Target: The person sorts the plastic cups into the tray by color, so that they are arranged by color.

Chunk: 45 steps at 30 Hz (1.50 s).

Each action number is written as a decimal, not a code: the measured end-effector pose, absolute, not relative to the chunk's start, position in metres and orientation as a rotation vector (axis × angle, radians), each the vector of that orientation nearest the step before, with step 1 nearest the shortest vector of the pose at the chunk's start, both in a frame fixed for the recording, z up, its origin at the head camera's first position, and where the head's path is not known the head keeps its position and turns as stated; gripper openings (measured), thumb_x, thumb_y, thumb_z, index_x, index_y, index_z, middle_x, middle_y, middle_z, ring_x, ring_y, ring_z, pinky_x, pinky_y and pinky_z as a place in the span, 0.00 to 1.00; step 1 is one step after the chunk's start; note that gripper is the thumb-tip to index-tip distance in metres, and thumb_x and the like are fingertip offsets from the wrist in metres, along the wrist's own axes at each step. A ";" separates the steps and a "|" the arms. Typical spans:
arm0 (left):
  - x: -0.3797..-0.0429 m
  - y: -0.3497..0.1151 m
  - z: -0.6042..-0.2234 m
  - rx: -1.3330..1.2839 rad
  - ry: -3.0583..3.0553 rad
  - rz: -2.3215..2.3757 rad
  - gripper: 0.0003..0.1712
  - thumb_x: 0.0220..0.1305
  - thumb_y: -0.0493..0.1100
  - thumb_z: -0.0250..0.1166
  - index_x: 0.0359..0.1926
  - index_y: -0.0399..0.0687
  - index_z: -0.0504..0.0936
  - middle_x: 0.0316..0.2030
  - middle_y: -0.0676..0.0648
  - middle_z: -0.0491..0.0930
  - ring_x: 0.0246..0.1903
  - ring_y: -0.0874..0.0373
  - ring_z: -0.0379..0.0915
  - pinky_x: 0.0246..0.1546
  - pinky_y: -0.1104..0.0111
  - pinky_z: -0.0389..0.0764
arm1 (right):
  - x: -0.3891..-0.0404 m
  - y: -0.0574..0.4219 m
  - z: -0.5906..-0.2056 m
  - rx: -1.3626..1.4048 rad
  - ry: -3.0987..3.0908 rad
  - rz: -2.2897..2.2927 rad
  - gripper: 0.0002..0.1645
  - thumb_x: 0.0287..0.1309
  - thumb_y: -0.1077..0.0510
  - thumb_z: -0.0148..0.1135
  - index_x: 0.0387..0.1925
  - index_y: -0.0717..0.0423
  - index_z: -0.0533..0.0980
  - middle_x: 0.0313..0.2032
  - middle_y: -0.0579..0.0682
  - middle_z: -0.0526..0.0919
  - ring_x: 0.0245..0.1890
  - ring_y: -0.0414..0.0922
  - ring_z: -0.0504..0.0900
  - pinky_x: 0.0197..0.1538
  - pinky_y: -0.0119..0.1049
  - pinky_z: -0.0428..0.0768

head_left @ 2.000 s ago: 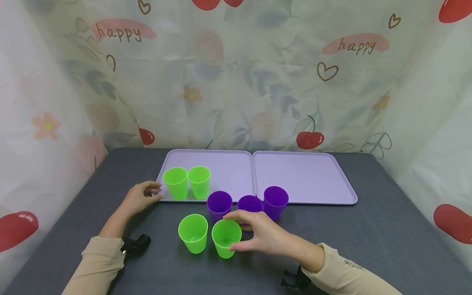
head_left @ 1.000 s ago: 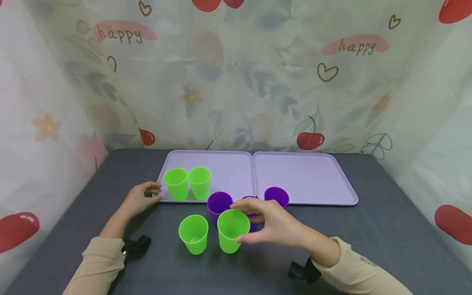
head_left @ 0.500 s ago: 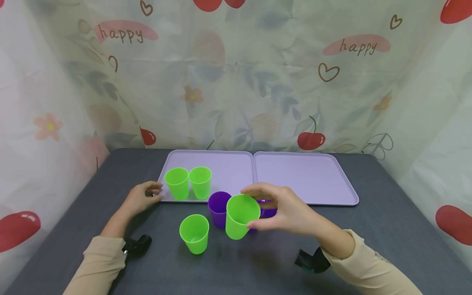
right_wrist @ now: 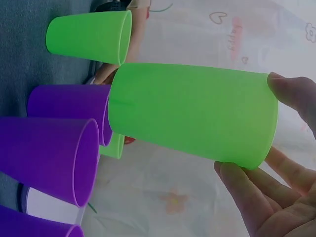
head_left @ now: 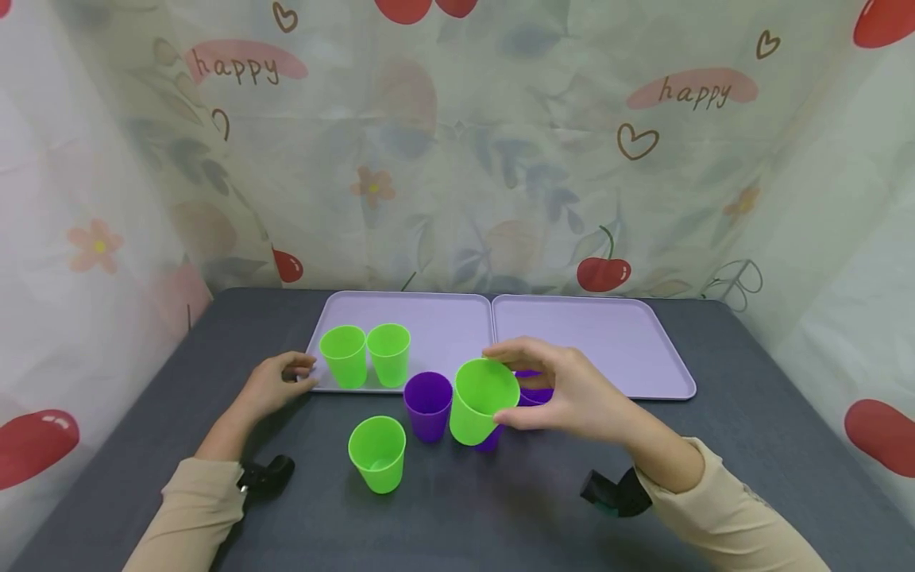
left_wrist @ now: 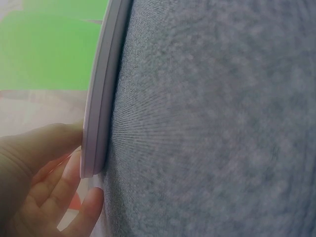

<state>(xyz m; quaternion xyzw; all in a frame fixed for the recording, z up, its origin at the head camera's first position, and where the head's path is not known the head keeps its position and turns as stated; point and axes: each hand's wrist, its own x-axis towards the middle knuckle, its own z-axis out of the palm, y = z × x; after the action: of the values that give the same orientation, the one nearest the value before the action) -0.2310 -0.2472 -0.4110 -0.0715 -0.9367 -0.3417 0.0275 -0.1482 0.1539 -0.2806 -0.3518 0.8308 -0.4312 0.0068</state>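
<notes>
My right hand [head_left: 565,389] holds a green plastic cup [head_left: 475,409] near its rim, thumb on the near side and fingers on the far side. The cup is raised, mouth up, over the purple cups. In the right wrist view, its base overlaps the rim of a purple cup [right_wrist: 64,101]. My left hand [head_left: 275,385] rests at the near left corner of the left lilac tray [head_left: 443,334]. There, in the left wrist view, its thumb [left_wrist: 54,138] and a finger hold the tray's rim. Two green cups [head_left: 343,357] [head_left: 388,355] stand upright on this tray.
Another green cup [head_left: 377,455] stands at the front of the dark table [head_left: 457,524]. A purple cup [head_left: 428,407] stands before the left tray; other purple cups are partly hidden behind my right hand. A second lilac tray [head_left: 593,338] adjoins on the right.
My right hand has lifted the green cup off the table and carried it up, forward and to the right, over the purple cups. My left hand has stayed at the tray corner.
</notes>
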 end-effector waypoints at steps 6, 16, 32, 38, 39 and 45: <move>-0.229 -0.246 -0.410 -0.219 -2.895 -1.050 0.22 0.57 0.39 0.65 0.51 0.30 0.76 0.46 0.31 0.79 0.48 0.39 0.76 0.49 0.50 0.74 | -0.153 0.159 -0.278 -1.109 2.592 -1.375 0.35 0.41 0.62 0.73 0.55 0.55 0.72 0.52 0.51 0.80 0.51 0.46 0.80 0.50 0.33 0.80; -0.230 -0.247 -0.410 -0.205 -2.906 -1.052 0.22 0.57 0.39 0.64 0.51 0.31 0.75 0.47 0.31 0.79 0.48 0.39 0.76 0.50 0.49 0.73 | -0.164 0.167 -0.272 -1.098 2.646 -1.323 0.35 0.43 0.60 0.73 0.56 0.55 0.72 0.53 0.50 0.79 0.53 0.46 0.79 0.51 0.35 0.80; -0.232 -0.248 -0.413 -0.225 -2.892 -1.045 0.22 0.57 0.39 0.64 0.51 0.31 0.76 0.46 0.31 0.80 0.47 0.40 0.77 0.49 0.50 0.74 | -0.184 0.175 -0.271 -1.106 2.675 -1.320 0.35 0.44 0.61 0.72 0.56 0.56 0.72 0.55 0.52 0.77 0.53 0.48 0.79 0.53 0.37 0.79; -0.231 -0.247 -0.412 -0.225 -2.887 -1.043 0.22 0.56 0.39 0.65 0.50 0.31 0.76 0.45 0.31 0.80 0.47 0.40 0.77 0.49 0.50 0.74 | -0.192 0.176 -0.269 -1.075 2.686 -1.291 0.35 0.44 0.58 0.73 0.57 0.53 0.71 0.55 0.49 0.77 0.54 0.45 0.78 0.53 0.36 0.79; -0.231 -0.247 -0.412 -0.225 -2.886 -1.044 0.22 0.56 0.39 0.65 0.50 0.31 0.76 0.45 0.31 0.80 0.46 0.40 0.77 0.49 0.50 0.74 | -0.194 0.176 -0.269 -1.077 2.683 -1.289 0.35 0.44 0.58 0.73 0.57 0.53 0.71 0.55 0.49 0.78 0.54 0.45 0.78 0.52 0.36 0.79; -0.230 -0.247 -0.412 -0.223 -2.886 -1.053 0.22 0.56 0.39 0.66 0.50 0.30 0.76 0.45 0.31 0.80 0.46 0.40 0.77 0.49 0.49 0.74 | -0.205 0.174 -0.269 -1.102 2.657 -1.278 0.36 0.44 0.58 0.73 0.57 0.52 0.71 0.54 0.48 0.78 0.53 0.44 0.78 0.52 0.36 0.79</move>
<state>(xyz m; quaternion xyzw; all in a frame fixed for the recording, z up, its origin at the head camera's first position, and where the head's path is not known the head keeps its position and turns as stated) -0.2302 -0.2466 -0.4116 -0.0725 -0.9365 -0.3417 0.0307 -0.2048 0.1742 -0.2686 -0.3500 0.8442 -0.4060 -0.0031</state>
